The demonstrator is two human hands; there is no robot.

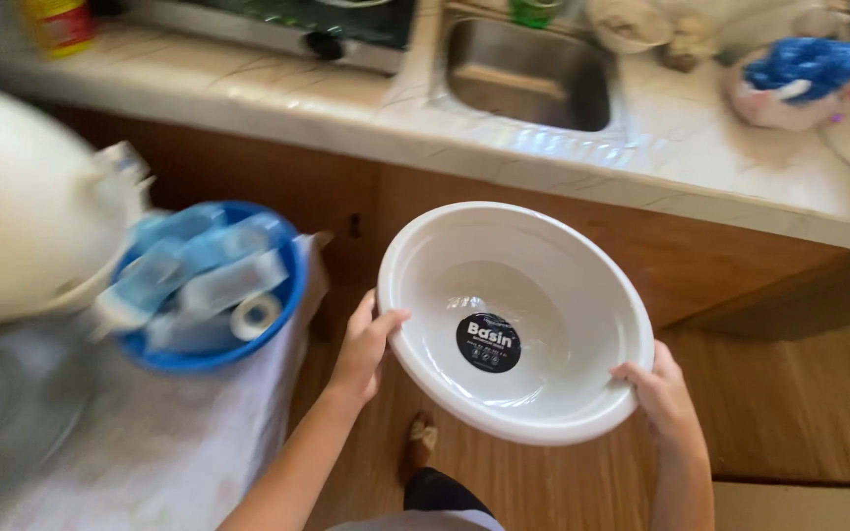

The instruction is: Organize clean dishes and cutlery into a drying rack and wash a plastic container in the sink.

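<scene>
White plastic basin (516, 320), round with a dark round sticker in its bottom, hangs between both hands above the wooden floor (799, 403): the left hand (366, 344) is clamped on its left rim, the right hand (659, 391) on its lower right rim. Left of it sits a blue bowl (211, 352) of packets on a cloth-covered surface; beyond, a marble-look counter (700, 147) holds a steel sink (528, 74)

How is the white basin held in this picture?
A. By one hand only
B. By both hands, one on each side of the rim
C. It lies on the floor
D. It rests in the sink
B: the left hand and the right hand grip opposite sides of the white basin.
</scene>
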